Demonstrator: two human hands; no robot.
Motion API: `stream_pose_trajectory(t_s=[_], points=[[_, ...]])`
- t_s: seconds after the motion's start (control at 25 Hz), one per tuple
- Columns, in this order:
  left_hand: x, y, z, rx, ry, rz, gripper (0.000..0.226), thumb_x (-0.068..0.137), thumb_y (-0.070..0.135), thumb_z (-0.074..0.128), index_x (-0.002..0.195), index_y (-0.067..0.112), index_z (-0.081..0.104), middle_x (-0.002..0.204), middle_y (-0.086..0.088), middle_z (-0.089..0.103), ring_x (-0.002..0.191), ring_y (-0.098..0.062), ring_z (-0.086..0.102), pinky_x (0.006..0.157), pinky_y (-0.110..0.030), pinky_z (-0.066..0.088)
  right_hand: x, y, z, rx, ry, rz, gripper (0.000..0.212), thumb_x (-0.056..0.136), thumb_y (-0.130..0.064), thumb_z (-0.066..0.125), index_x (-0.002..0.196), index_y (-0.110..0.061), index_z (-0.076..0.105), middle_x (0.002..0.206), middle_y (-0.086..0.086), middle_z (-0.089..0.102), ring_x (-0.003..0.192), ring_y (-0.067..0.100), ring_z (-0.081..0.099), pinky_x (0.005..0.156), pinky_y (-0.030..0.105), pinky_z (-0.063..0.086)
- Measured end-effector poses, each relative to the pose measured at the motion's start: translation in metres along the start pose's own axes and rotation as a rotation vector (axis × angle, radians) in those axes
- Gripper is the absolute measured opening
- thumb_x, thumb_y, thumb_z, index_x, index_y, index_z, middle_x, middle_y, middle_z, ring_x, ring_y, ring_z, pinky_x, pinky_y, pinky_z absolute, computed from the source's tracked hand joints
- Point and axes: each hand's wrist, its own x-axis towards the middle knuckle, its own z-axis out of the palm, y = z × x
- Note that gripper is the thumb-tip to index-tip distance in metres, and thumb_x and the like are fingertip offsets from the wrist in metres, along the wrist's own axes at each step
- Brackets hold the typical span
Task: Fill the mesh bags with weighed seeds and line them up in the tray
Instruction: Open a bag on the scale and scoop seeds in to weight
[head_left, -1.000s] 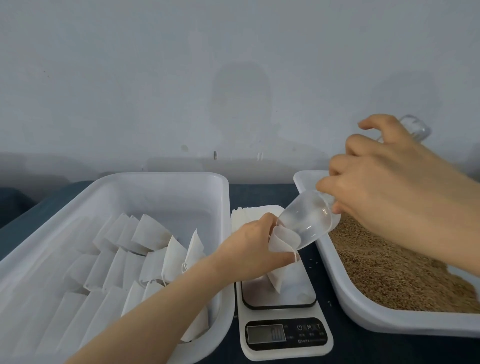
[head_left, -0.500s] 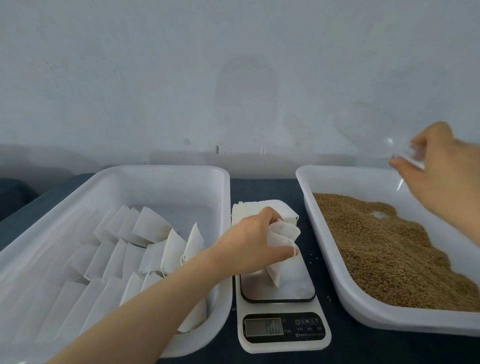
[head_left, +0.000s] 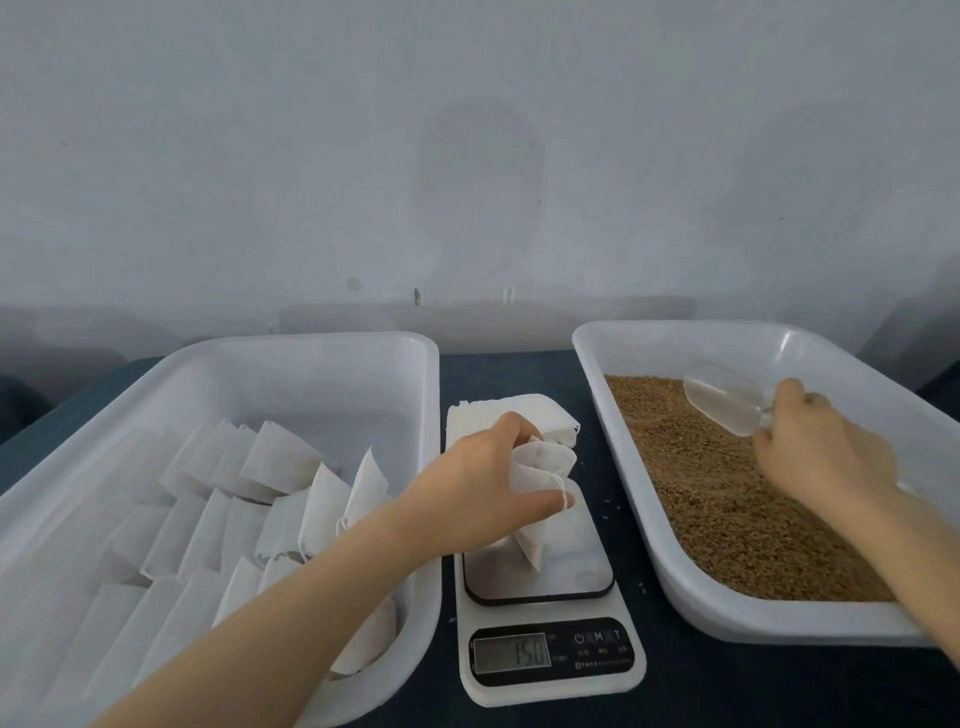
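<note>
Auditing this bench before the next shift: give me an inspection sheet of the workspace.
Surface: dark table, bearing scale.
Job's things: bags lined in left tray; seeds in right tray; bag stack behind scale.
Clutter: stray seeds beside scale.
Hands: left hand holds open bag on scale; right hand grips scoop over right tray.
Cables: nothing seen.
Surroundings: pale wall.

The left hand (head_left: 483, 499) holds an open mesh bag (head_left: 540, 478) standing on the scale (head_left: 550, 670), the right hand (head_left: 821, 457) grips a clear scoop (head_left: 727, 397) over the brown seeds (head_left: 727, 509) in the right tray (head_left: 675, 332), and the left tray (head_left: 311, 343) holds rows of white bags (head_left: 280, 462).
</note>
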Motion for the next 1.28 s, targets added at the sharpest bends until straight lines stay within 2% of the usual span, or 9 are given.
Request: stream_pose_trajectory(t_s=[0.2, 0.4, 0.52, 0.8, 1.0, 1.16, 1.28], points=[[0.000, -0.002, 0.000, 0.012, 0.003, 0.003, 0.047, 0.075, 0.059, 0.066, 0.108, 0.042, 0.036, 0.105, 0.018, 0.052, 0.089, -0.006, 0.057, 0.081, -0.029, 0.055, -0.001, -0.001, 0.006, -0.055, -0.148, 0.002, 0.014, 0.091, -0.016, 0.042, 0.092, -0.018, 0.029, 0.099, 0.008, 0.052, 0.083, 0.033, 0.058, 0.068, 0.040, 0.050], [-0.001, -0.001, 0.000, 0.008, 0.011, 0.014, 0.046, 0.075, 0.059, 0.066, 0.107, 0.042, 0.036, 0.104, 0.017, 0.053, 0.088, -0.006, 0.057, 0.078, -0.028, 0.054, -0.002, -0.007, 0.010, -0.069, -0.227, -0.098, 0.015, 0.092, -0.017, 0.042, 0.087, -0.022, 0.030, 0.090, 0.001, 0.048, 0.069, 0.019, 0.052, 0.062, 0.037, 0.050], [0.000, -0.001, -0.001, 0.009, 0.012, 0.014, 0.046, 0.075, 0.058, 0.066, 0.107, 0.041, 0.037, 0.104, 0.016, 0.053, 0.089, -0.007, 0.057, 0.079, -0.030, 0.055, -0.006, -0.016, 0.011, 0.009, -0.261, -0.158, 0.009, 0.095, -0.022, 0.041, 0.089, -0.021, 0.034, 0.087, 0.000, 0.051, 0.069, 0.016, 0.054, 0.061, 0.037, 0.052], [0.000, -0.002, 0.000, 0.004, 0.015, 0.012, 0.047, 0.075, 0.058, 0.066, 0.108, 0.041, 0.038, 0.103, 0.018, 0.053, 0.087, -0.007, 0.057, 0.077, -0.025, 0.053, -0.007, -0.023, 0.011, 0.164, -0.272, -0.148, 0.018, 0.094, -0.024, 0.048, 0.082, -0.024, 0.035, 0.078, -0.002, 0.052, 0.065, 0.014, 0.055, 0.057, 0.034, 0.050], [0.001, -0.003, 0.000, 0.013, 0.014, 0.018, 0.048, 0.074, 0.060, 0.065, 0.108, 0.042, 0.038, 0.103, 0.019, 0.053, 0.087, -0.005, 0.057, 0.079, -0.028, 0.055, -0.010, -0.027, 0.006, 0.353, -0.289, -0.116, 0.017, 0.091, -0.028, 0.054, 0.079, -0.022, 0.043, 0.070, -0.001, 0.058, 0.055, 0.013, 0.054, 0.046, 0.025, 0.037], [0.002, -0.004, 0.000, 0.011, 0.009, 0.015, 0.049, 0.072, 0.062, 0.065, 0.108, 0.043, 0.037, 0.103, 0.019, 0.054, 0.087, -0.005, 0.058, 0.079, -0.027, 0.055, -0.011, -0.027, 0.003, 0.268, -0.277, -0.132, 0.017, 0.092, -0.025, 0.048, 0.077, -0.023, 0.041, 0.071, -0.001, 0.056, 0.057, 0.013, 0.054, 0.047, 0.026, 0.036], [0.001, -0.005, 0.000, 0.008, 0.005, 0.011, 0.050, 0.071, 0.063, 0.065, 0.108, 0.043, 0.037, 0.102, 0.020, 0.053, 0.087, -0.005, 0.058, 0.079, -0.027, 0.055, -0.012, -0.027, 0.003, 0.286, -0.296, -0.152, 0.017, 0.091, -0.023, 0.051, 0.076, -0.023, 0.043, 0.070, -0.002, 0.057, 0.055, 0.012, 0.054, 0.046, 0.024, 0.036]])
